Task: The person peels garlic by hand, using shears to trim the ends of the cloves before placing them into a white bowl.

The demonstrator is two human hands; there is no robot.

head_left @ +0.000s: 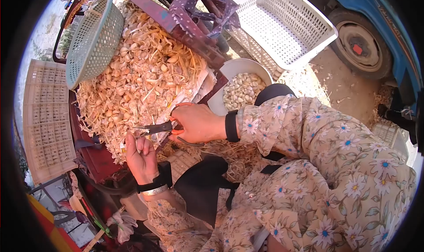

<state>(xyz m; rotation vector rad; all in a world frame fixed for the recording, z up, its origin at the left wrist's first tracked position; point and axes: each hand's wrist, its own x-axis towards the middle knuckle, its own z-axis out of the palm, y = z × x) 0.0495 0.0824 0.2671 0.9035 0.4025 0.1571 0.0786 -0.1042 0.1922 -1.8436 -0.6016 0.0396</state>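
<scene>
My right hand [201, 122] is closed around the orange handles of pruning shears [157, 128], whose dark head points left over the near edge of a heap of garlic [137, 82]. Close below the blade tip is my left hand [143, 157], its fingers curled in. Whatever those fingers may hold is too small to make out. Loose cloves, dry skins and stalks make up the heap. To the right of my right hand, a pale bowl [215, 103] contains many garlic cloves [243, 89].
A green perforated basket [95, 40] leans on the heap's left side. Further left stands a beige slatted crate [47, 119]. A white plastic crate [282, 35] lies behind the bowl, near a blue vehicle's wheel [360, 44]. Straw [229, 152] is scattered below my hands.
</scene>
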